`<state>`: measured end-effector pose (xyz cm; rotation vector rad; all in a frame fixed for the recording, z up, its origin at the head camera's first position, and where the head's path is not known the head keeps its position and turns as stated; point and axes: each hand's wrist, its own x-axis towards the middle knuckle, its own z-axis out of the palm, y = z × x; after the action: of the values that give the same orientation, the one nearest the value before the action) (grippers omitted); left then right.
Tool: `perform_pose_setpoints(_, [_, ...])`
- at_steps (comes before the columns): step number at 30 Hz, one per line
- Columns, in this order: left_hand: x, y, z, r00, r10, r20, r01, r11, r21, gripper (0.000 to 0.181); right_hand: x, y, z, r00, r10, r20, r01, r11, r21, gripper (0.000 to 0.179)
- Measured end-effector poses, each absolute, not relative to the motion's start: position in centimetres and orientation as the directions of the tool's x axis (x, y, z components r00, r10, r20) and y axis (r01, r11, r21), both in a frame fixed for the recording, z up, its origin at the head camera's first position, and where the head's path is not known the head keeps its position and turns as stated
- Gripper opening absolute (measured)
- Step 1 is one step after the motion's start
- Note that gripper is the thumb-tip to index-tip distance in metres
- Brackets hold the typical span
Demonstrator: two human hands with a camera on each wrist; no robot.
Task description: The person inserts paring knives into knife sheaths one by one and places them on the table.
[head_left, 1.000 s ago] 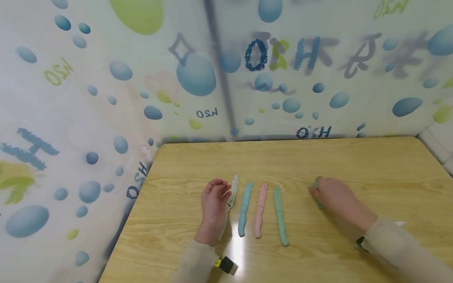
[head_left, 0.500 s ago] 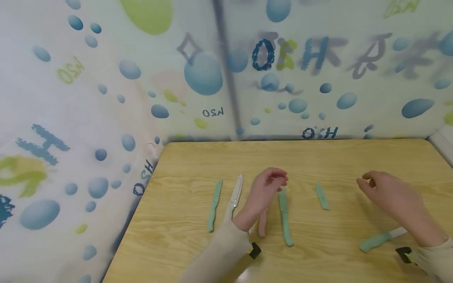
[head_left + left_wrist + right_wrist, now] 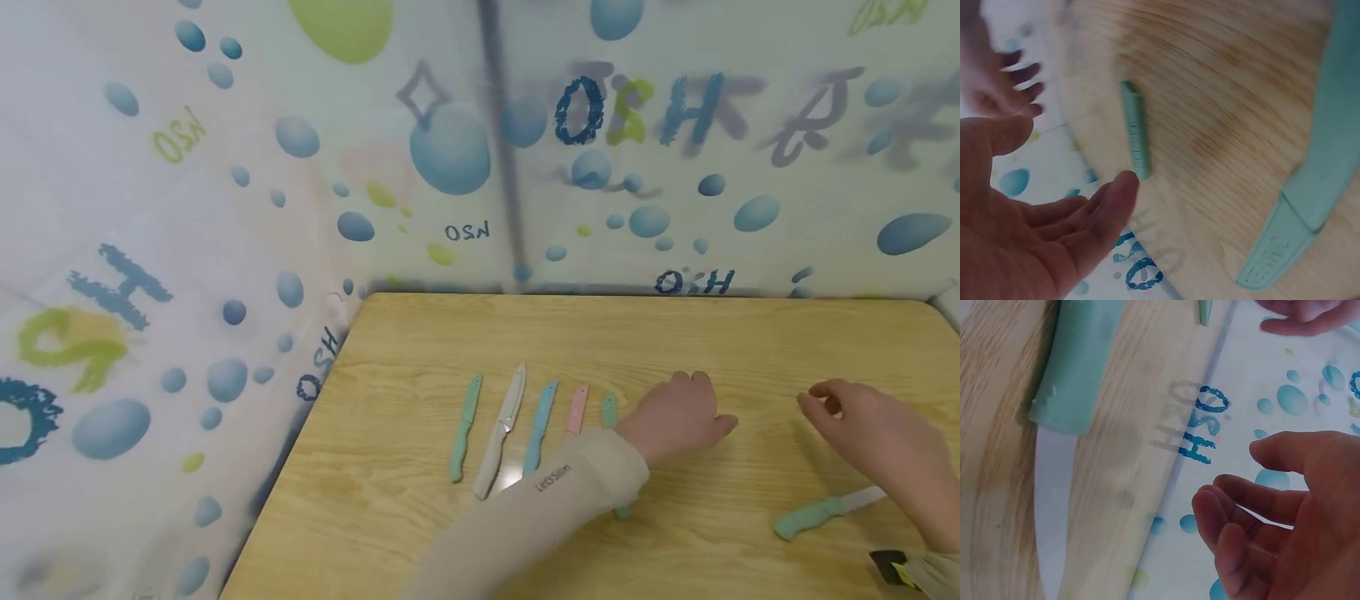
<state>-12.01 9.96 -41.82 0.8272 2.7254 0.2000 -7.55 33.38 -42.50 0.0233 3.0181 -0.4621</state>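
My left hand (image 3: 678, 417) reaches over the row of knives, holding nothing. Its fingers are extended in the left wrist view, with a fingertip close to the end of a loose green blade cover (image 3: 1136, 131). In the head view that hand hides the cover. Farther right, my right hand (image 3: 881, 437) hovers above the table with loosely bent fingers and nothing in them. Close by lies a knife with a green handle (image 3: 810, 517) and a bare white blade (image 3: 1055, 512), partly behind the right hand in the head view.
Knives lie in a row on the wooden table (image 3: 420, 333): a green one (image 3: 467, 429), a white-handled one (image 3: 501, 433), a blue one (image 3: 542, 427), a pink one (image 3: 577, 408) and another green one (image 3: 610, 406). The left sleeve (image 3: 540, 500) covers some handles. A patterned wall (image 3: 465, 250) stands behind.
My left hand has swung right from beside the white-handled knife, across the row. My right hand has let go of the green blade cover and drawn back to the right.
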Motion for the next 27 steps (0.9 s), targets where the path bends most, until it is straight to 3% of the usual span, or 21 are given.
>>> perform_pose_setpoints(5, [-11.8, 12.1, -43.0, -0.864, 0.467, -0.187, 0.474, 0.880, 0.011, 0.072, -7.5, 33.2, -42.3, -0.993, 0.030, -0.111, 0.061, 0.956, -0.288, 0.051])
perform_pose_setpoints(13, [-11.8, 12.9, -44.1, -0.885, 0.438, -0.158, 0.456, 0.884, -0.101, 0.076, -7.6, 33.0, -42.2, -0.988, 0.056, -0.145, 0.094, 0.958, -0.271, 0.050])
perform_pose_setpoints(17, [-12.3, 12.9, -44.7, -0.867, 0.477, -0.147, 0.498, 0.842, -0.208, 0.062, -7.6, 33.0, -42.3, -0.987, 0.065, -0.146, 0.103, 0.958, -0.268, 0.049])
perform_pose_setpoints(22, [-12.5, 13.0, -44.6, -0.824, 0.528, -0.207, 0.560, 0.813, -0.158, 0.027, -7.7, 33.1, -42.4, -0.983, 0.070, -0.170, 0.115, 0.957, -0.267, 0.050])
perform_pose_setpoints(27, [-12.6, 13.2, -44.7, -0.793, 0.563, -0.232, 0.596, 0.797, -0.100, 0.017, -7.7, 33.3, -42.7, -0.978, 0.078, -0.193, 0.128, 0.957, -0.261, 0.050])
